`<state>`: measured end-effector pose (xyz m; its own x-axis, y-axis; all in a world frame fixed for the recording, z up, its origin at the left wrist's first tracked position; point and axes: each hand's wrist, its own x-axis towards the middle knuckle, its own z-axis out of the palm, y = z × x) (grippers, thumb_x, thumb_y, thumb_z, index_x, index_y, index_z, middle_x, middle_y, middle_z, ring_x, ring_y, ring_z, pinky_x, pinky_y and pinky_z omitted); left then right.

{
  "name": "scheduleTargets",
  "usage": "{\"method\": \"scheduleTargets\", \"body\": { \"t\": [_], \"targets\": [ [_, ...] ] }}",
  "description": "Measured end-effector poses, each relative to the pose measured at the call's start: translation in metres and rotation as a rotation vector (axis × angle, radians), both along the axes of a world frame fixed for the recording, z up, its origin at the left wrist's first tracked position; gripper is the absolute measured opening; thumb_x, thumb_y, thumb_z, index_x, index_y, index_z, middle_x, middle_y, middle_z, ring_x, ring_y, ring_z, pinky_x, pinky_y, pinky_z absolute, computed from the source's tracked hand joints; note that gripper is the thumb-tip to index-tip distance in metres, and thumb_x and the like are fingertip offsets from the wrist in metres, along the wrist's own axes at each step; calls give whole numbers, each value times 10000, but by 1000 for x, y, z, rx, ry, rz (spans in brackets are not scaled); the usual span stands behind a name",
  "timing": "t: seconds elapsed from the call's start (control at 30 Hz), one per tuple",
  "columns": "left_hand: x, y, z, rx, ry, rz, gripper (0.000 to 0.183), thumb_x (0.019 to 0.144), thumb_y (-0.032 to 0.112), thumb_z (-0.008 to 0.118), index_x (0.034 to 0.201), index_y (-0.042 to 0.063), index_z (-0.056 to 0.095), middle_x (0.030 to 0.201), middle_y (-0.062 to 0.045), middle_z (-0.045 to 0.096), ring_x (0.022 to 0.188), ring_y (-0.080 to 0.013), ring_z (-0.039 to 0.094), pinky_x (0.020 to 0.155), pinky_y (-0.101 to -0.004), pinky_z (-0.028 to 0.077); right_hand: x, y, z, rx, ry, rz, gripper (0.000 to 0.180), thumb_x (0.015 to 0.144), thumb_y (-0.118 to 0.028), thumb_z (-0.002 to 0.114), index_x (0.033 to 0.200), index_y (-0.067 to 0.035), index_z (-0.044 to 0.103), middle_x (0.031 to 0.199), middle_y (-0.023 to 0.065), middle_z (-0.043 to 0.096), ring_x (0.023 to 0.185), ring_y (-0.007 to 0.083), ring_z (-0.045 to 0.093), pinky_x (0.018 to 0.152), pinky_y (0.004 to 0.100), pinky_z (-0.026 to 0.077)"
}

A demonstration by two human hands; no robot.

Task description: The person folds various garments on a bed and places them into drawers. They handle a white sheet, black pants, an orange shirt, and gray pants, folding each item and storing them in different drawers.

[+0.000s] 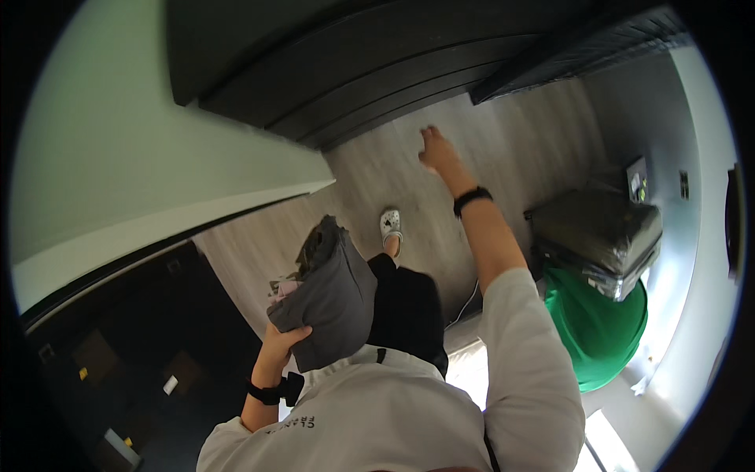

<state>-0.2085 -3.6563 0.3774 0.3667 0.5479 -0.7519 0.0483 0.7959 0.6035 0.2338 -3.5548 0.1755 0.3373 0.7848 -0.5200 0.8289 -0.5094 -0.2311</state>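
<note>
My left hand (283, 342) grips a folded bundle of grey cloth (336, 295) against my body, with the thumb on its outer face. Pinkish and dark patterned fabric (289, 287) shows at the bundle's open edge. My right hand (437, 152) reaches forward over the floor with thumb and fingers apart, and nothing is visible in it. Beyond it stands dark furniture (377, 76) with long horizontal seams, like drawer fronts. The hand appears apart from that furniture.
A grey-green suitcase (596, 230) stands at the right, above a bulky green cloth item (598, 330). A pale wall end (295, 165) juts in from the left. Below it, a dark surface (194, 318) holds small items. A white cable (466, 307) runs along the wood-look floor (507, 135).
</note>
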Motion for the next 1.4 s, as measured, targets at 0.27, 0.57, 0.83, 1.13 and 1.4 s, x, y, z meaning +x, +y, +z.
{"method": "scheduleTargets", "body": {
  "t": [0.27, 0.57, 0.83, 1.13, 1.4],
  "targets": [
    [24, -1, -23, -43, 217, 305, 766, 639, 17, 737, 1343, -23, 438, 1275, -120, 555, 1181, -258, 531, 1037, -370, 398, 62, 141, -110, -176, -159, 98, 843, 859, -161, 584, 1533, -147, 78, 1603, 26, 68, 1324, 334, 419, 1062, 419, 421],
    [104, -12, -40, -92, 279, 606, 727, 663, 21, 667, 1344, -18, 414, 1267, -149, 542, 1171, -294, 531, 1016, -389, 431, 96, 173, -174, -198, -215, 254, 944, 809, -212, 644, 1537, -166, 44, 1604, 12, 17, 1271, 325, 467, 998, 386, 491],
    [190, -74, -33, -79, 282, 922, 623, 720, 83, 580, 1310, -43, 427, 1207, -155, 567, 1104, -304, 562, 997, -376, 442, 91, 109, -158, -23, -318, 500, 925, 818, -314, 690, 1507, -79, 118, 1565, 101, 127, 1295, 352, 415, 948, 373, 513],
    [217, -112, -22, -195, 306, 997, 600, 729, 108, 592, 1285, -66, 450, 1224, -153, 564, 1111, -288, 559, 995, -356, 436, 92, 13, -163, 155, -144, 445, 299, 856, -94, 606, 1142, -98, 520, 1131, 122, 481, 913, 312, 643, 736, 403, 583],
    [216, -104, -23, -217, 162, 973, 593, 728, 78, 594, 1292, -41, 453, 1212, -144, 576, 1101, -280, 575, 981, -365, 452, 88, -49, -162, 79, -11, 395, 324, 818, -120, 665, 1111, -87, 531, 1156, 147, 484, 938, 352, 637, 755, 411, 568]
  ]
}}
